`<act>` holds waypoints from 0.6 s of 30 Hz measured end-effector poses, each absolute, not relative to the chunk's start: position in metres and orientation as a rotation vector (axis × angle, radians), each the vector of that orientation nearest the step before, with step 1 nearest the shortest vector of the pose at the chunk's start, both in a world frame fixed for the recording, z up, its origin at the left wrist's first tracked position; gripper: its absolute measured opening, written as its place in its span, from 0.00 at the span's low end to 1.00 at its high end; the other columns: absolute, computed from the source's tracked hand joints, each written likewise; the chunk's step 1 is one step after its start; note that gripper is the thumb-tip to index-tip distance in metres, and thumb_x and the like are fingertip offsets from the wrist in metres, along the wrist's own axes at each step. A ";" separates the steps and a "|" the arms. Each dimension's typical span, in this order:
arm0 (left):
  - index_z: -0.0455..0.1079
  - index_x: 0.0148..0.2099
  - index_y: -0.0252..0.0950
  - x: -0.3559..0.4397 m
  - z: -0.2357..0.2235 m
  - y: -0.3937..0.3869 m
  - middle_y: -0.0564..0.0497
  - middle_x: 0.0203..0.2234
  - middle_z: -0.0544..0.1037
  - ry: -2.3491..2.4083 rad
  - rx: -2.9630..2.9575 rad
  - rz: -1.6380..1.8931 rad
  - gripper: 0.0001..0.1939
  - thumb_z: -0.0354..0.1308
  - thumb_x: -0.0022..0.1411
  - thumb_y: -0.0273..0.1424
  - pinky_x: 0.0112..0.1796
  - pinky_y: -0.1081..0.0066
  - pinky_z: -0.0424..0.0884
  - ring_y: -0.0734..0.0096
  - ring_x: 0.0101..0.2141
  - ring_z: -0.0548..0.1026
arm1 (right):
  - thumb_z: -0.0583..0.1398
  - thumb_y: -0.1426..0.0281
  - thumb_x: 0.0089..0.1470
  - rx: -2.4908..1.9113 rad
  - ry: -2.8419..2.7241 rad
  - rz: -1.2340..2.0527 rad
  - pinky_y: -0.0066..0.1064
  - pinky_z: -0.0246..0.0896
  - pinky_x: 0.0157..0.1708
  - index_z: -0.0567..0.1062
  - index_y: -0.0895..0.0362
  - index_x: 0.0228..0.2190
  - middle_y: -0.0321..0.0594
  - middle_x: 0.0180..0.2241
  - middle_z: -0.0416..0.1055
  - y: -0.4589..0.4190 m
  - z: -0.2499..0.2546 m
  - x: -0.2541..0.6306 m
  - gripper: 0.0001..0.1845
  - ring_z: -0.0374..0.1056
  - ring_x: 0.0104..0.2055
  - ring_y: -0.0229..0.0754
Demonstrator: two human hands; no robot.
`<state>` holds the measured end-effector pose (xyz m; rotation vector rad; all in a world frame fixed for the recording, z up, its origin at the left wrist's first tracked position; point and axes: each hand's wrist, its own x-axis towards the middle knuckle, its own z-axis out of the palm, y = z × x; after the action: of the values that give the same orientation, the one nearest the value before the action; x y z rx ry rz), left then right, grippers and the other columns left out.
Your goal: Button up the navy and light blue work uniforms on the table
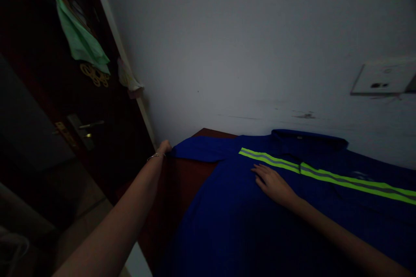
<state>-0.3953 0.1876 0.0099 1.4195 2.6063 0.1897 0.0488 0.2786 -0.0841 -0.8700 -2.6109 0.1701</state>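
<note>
A blue work shirt (227, 207) with a collar lies spread over a dark red tabletop (182, 177). Across its chest runs a yellow-green reflective stripe (273, 161) with a grey middle band. At the far left, my left hand (165, 146) is closed on the end of the shirt's sleeve (201, 148), which stretches out along the table. A thin bracelet circles that wrist. Resting on the chest just below the stripe, my right hand (271, 181) lies flat with its fingers extended. The lower part of the shirt fades into shadow.
Behind the table rises a pale wall (227, 52) with a socket plate (383, 78) at right. On the left a dark door (42, 73) stands open, with a metal handle (91, 125) and a green cloth (78, 37) hanging from it.
</note>
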 end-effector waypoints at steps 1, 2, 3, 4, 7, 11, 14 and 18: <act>0.64 0.48 0.32 -0.398 0.008 0.189 0.49 0.43 0.68 2.649 1.371 0.135 0.18 0.53 0.58 0.36 0.40 0.63 0.68 0.60 0.43 0.68 | 0.47 0.65 0.54 -0.877 -2.617 0.163 0.42 0.47 0.55 0.69 0.62 0.47 0.49 0.52 0.62 0.278 -0.083 0.049 0.23 0.54 0.56 0.49; 0.63 0.48 0.33 -0.400 0.007 0.190 0.49 0.43 0.68 2.690 1.323 0.081 0.18 0.53 0.59 0.36 0.40 0.62 0.68 0.61 0.43 0.68 | 0.47 0.66 0.54 -0.883 -2.621 0.157 0.41 0.47 0.55 0.69 0.62 0.47 0.49 0.52 0.62 0.278 -0.083 0.049 0.23 0.54 0.56 0.49; 0.63 0.48 0.32 -0.402 0.007 0.192 0.48 0.43 0.68 2.721 1.294 0.039 0.17 0.52 0.59 0.36 0.40 0.62 0.68 0.62 0.42 0.69 | 0.47 0.66 0.54 -0.886 -2.625 0.150 0.41 0.46 0.55 0.69 0.62 0.47 0.49 0.52 0.62 0.277 -0.082 0.049 0.23 0.54 0.56 0.49; 0.64 0.47 0.31 -0.404 0.007 0.194 0.47 0.42 0.69 2.740 1.291 0.011 0.16 0.53 0.59 0.35 0.40 0.63 0.68 0.63 0.42 0.69 | 0.47 0.66 0.55 -0.887 -2.631 0.141 0.41 0.46 0.55 0.69 0.62 0.47 0.49 0.52 0.62 0.276 -0.080 0.048 0.23 0.54 0.56 0.48; 0.69 0.40 0.27 -0.406 0.017 0.205 0.43 0.36 0.73 2.767 1.351 -0.025 0.11 0.56 0.55 0.28 0.37 0.71 0.66 0.65 0.39 0.71 | 0.47 0.68 0.54 -0.881 -2.658 0.109 0.41 0.47 0.54 0.69 0.63 0.47 0.50 0.52 0.62 0.274 -0.075 0.047 0.22 0.55 0.55 0.49; 0.72 0.31 0.26 -0.403 0.044 0.227 0.46 0.25 0.74 2.743 1.477 -0.032 0.07 0.55 0.48 0.23 0.30 0.78 0.64 0.69 0.31 0.71 | 0.48 0.70 0.52 -0.874 -2.703 0.081 0.45 0.49 0.51 0.69 0.61 0.46 0.51 0.51 0.63 0.275 -0.070 0.044 0.21 0.56 0.54 0.52; 0.72 0.31 0.25 -0.393 0.068 0.243 0.49 0.19 0.72 2.682 1.582 -0.015 0.09 0.54 0.47 0.24 0.27 0.80 0.62 0.74 0.25 0.69 | 0.51 0.71 0.50 -0.864 -2.653 0.109 0.45 0.47 0.52 0.69 0.60 0.46 0.51 0.53 0.59 0.277 -0.066 0.040 0.21 0.54 0.55 0.52; 0.73 0.33 0.26 -0.368 0.097 0.261 0.52 0.18 0.71 2.568 1.734 0.032 0.12 0.52 0.46 0.25 0.24 0.81 0.60 0.79 0.21 0.66 | 0.53 0.71 0.49 -0.867 -2.451 0.425 0.40 0.48 0.54 0.66 0.62 0.48 0.51 0.53 0.60 0.280 -0.048 0.026 0.23 0.56 0.54 0.48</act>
<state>-0.3680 0.2613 0.0971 1.7340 2.5676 0.0318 0.0264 0.2797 -0.0482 -0.8666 -2.4509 0.4252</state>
